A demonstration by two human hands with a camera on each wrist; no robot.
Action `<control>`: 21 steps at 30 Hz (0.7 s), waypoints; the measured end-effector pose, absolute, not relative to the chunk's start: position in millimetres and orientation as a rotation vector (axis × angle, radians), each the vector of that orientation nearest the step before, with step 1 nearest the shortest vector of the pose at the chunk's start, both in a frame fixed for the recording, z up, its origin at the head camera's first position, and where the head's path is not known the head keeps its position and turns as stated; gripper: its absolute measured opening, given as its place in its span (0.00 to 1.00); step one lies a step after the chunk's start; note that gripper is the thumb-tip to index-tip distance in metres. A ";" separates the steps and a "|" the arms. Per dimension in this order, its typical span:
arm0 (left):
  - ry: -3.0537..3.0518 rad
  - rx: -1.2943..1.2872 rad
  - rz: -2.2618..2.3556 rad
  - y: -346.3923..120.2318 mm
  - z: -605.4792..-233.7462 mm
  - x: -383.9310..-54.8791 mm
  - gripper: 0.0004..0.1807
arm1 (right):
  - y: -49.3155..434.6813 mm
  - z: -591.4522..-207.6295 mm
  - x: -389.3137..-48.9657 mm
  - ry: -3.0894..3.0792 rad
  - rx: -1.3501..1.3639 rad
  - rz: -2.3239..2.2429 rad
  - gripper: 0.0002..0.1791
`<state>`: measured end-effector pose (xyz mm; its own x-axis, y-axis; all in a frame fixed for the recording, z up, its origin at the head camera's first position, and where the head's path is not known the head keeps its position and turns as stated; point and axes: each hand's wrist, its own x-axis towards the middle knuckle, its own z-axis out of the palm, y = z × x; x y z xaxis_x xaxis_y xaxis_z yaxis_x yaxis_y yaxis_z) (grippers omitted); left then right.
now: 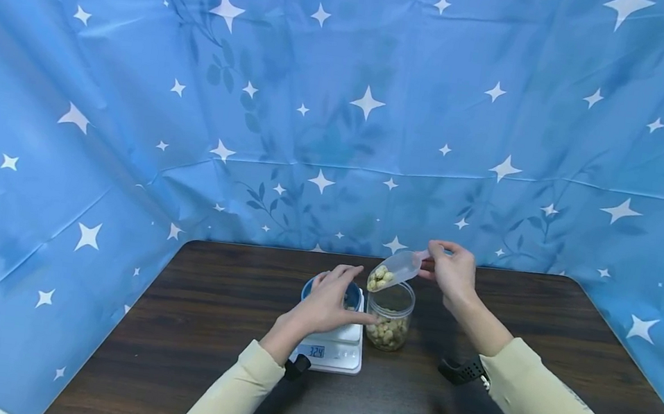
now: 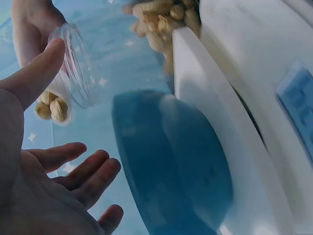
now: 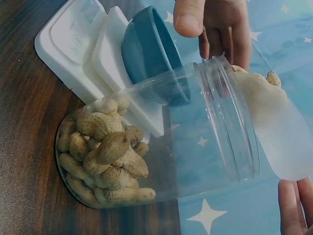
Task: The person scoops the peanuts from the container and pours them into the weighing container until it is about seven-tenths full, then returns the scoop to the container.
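Observation:
My right hand (image 1: 454,273) pinches the pink handle of a clear plastic scoop (image 1: 406,264), tilted over the jar mouth with several peanuts (image 1: 381,278) in its bowl. Below it stands a clear open jar (image 1: 393,300), partly filled with unshelled peanuts (image 3: 115,164). Just left of the jar, a blue bowl (image 2: 171,161) sits on a white digital scale (image 1: 343,359). My left hand (image 1: 327,304) hovers above the bowl with fingers spread, holding nothing. The left wrist view shows a gap between its fingers and the bowl. What lies inside the bowl is mostly hidden.
The dark wooden table (image 1: 215,331) carries the scale and jar close together near its middle. A blue curtain (image 1: 342,131) with white stars hangs right behind the table's far edge and along the sides. Dark wrist straps (image 1: 461,371) are on both forearms.

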<state>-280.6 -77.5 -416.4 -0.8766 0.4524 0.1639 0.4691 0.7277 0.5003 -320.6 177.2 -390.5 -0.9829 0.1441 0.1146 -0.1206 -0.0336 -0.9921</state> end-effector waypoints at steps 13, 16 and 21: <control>-2.879 -0.641 -0.980 -113.3 -430.1 -280.2 0.56 | 170.7 -384.0 -321.9 -2.070 0.006 2.131 0.24; -2.902 -0.617 -1.007 -119.8 -431.4 -280.5 0.58 | 167.0 -384.4 -323.3 -2.056 0.001 2.152 0.24; -2.949 -0.582 -1.027 -131.1 -433.8 -283.0 0.63 | 159.6 -384.7 -326.4 -2.029 -0.036 2.176 0.22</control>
<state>-283.0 -131.1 -433.8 -0.9323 0.3513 0.0861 0.3288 0.7240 0.6065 -326.4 159.6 -384.7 -0.9859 0.1373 0.0956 -0.1049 -0.0623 -0.9925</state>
